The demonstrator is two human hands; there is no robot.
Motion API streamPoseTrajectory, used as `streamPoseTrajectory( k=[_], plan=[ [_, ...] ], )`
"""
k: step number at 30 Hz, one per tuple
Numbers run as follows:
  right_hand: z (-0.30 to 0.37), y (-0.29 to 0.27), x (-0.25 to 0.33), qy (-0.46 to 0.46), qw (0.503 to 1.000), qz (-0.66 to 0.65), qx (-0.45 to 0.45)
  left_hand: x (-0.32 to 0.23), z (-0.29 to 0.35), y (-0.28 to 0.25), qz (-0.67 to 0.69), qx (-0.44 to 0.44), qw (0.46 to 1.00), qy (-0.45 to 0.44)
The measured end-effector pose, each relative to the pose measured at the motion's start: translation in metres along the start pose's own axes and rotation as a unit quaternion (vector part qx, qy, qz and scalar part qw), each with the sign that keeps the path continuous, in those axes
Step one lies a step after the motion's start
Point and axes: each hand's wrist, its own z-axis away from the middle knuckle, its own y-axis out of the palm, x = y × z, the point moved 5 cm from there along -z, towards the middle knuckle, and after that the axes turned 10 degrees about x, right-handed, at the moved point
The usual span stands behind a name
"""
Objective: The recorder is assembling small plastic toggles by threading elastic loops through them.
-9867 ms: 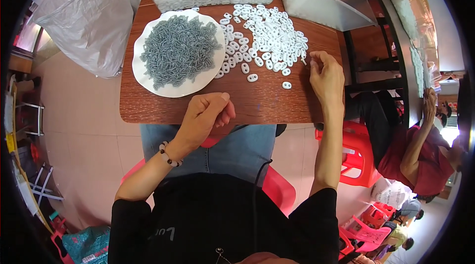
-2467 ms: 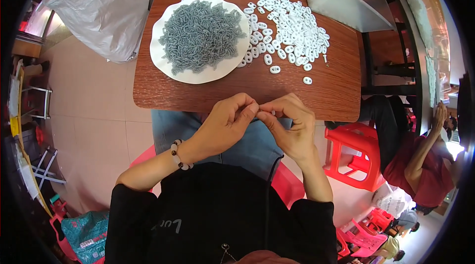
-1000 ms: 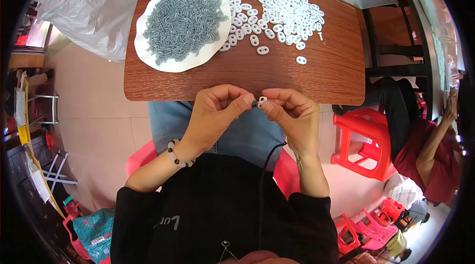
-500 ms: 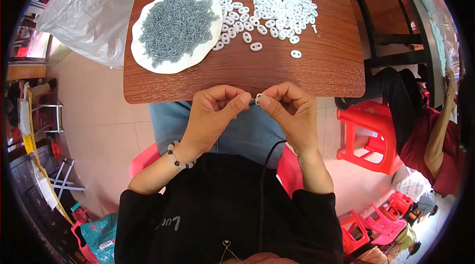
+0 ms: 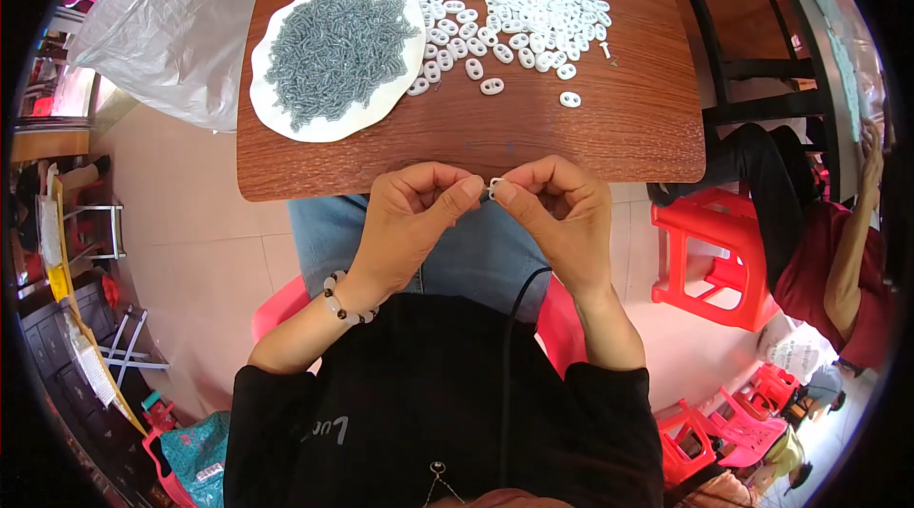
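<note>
Just past the table's near edge, above my lap, both hands meet fingertip to fingertip. My right hand (image 5: 568,222) pinches a small white oval plastic piece with holes (image 5: 495,187) between thumb and forefinger. Thumb and forefinger of my left hand (image 5: 407,218) are pressed together right beside that piece; what they hold is too small to make out. On the table, a white scalloped plate (image 5: 260,94) bears a heap of small grey coil springs (image 5: 335,56). To its right spreads a pile of white two-holed oval pieces (image 5: 538,8), several lying loose nearer me.
The brown wood-grain table (image 5: 628,141) has containers at its far edge. A pale plastic bag (image 5: 167,41) hangs at the left. On the right are a red stool (image 5: 714,260) and a seated person in a dark red top (image 5: 828,279).
Both hands keep almost the same place. The white piece in my right fingertips has shifted slightly left and turned a little. The view has moved slightly.
</note>
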Motion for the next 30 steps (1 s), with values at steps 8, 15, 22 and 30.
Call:
streamPoseTrajectory(
  k=[8,15,22,30],
  plan=[
    [0.001,0.003,0.004,-0.012,0.999,0.042,-0.001,-0.001,0.000,-0.001,0.007,0.006,1.000,0.021],
    [0.001,0.005,0.006,-0.011,0.998,0.055,-0.014,-0.004,0.000,-0.002,-0.035,0.010,0.998,0.042],
    [0.001,0.005,0.001,-0.001,0.999,0.048,-0.010,0.002,0.000,-0.005,-0.037,0.013,0.999,0.027],
    [-0.001,0.006,-0.005,0.001,1.000,0.020,-0.011,0.007,-0.004,-0.006,-0.021,0.008,1.000,0.012]
  ],
)
